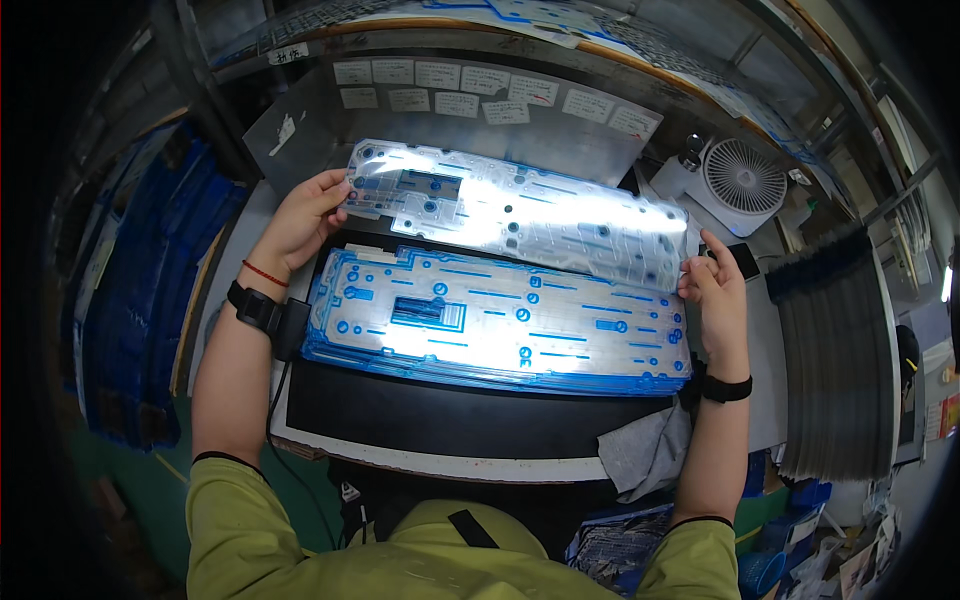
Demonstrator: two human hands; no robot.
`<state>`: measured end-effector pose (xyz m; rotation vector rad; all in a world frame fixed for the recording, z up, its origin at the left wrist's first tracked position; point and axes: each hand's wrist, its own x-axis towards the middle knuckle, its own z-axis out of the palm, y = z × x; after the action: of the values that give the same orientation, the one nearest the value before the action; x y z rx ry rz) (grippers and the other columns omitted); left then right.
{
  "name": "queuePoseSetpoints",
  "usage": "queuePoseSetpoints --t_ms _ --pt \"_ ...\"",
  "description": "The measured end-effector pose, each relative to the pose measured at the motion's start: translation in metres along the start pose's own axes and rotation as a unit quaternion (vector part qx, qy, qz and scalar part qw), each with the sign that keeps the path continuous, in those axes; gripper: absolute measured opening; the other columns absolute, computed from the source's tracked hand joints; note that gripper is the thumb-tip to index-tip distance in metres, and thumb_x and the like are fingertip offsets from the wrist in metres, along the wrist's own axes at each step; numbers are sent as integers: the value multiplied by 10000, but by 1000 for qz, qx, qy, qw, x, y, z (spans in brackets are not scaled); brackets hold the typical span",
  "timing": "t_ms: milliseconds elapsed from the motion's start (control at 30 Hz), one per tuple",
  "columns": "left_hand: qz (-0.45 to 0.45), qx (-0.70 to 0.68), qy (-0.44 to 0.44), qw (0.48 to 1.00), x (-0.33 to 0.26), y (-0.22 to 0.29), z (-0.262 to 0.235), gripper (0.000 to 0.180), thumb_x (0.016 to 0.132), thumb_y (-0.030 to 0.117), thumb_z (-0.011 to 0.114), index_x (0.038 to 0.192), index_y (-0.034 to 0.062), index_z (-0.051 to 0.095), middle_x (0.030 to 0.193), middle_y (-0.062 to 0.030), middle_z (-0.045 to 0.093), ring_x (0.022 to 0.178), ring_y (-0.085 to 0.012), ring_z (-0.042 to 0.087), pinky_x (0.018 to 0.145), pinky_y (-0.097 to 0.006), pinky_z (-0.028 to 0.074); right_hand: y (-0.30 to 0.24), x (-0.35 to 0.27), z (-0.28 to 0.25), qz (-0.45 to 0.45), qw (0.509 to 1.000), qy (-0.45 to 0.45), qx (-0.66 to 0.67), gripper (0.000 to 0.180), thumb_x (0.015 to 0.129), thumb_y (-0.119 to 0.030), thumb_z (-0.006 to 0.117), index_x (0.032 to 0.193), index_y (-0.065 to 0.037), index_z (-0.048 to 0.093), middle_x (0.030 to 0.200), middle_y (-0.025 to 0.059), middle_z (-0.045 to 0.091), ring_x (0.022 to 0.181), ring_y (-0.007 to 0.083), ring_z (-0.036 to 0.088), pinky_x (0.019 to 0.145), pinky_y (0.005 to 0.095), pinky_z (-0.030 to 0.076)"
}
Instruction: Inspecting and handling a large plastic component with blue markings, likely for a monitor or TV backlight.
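this looks like a factory workshop, seen at one work station: a counter (420,462) with a black mat (400,402) carries a stack of matching blue-edged plates (480,325) with cut-outs. more flat parts gather in bulk nearby, blue bundles (145,300) at left and a tall grey pile (840,360) at right. paper notes (436,75) line the metal panel (310,125) behind, a loaded shelf (430,38) runs overhead, and the floor (160,500) is green.
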<state>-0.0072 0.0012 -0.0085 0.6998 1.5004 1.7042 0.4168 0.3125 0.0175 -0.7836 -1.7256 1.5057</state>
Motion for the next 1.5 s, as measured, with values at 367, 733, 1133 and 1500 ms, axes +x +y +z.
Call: queuePoseSetpoints --t_ms 367,733,1133,1500 --pt "-2 7 32 999 -4 6 8 399 1021 219 486 1323 -41 464 1192 -158 616 998 -163 640 835 -243 549 -3 -10 4 33 966 -165 -197 172 886 -131 682 1002 -4 668 802 -27 608 728 57 544 655 205 445" --pt "7 0 -107 994 -14 13 18 380 955 142 602 1292 -10 509 1180 -156 650 976 -157 665 839 -260 566 -2 -8 3 -23 994 -62 -86 130 893 -114 679 980 -17 669 822 -32 613 730 41 522 666 194 421" --pt "-11 9 -92 996 -14 14 20 408 918 84 639 1284 -15 489 1119 -140 648 989 -169 655 869 -257 552 -1 -9 5 -36 990 -72 -120 203 875 -78 685 1056 14 693 847 -5 645 718 47 543 645 188 429" --pt "-9 44 -126 991 -12 12 15 365 913 71 637 1246 -28 521 1066 -112 668 979 -144 653 842 -240 548 3 -6 1 -44 990 -66 -116 173 874 -77 692 1026 4 685 816 -27 623 705 35 509 643 186 407"
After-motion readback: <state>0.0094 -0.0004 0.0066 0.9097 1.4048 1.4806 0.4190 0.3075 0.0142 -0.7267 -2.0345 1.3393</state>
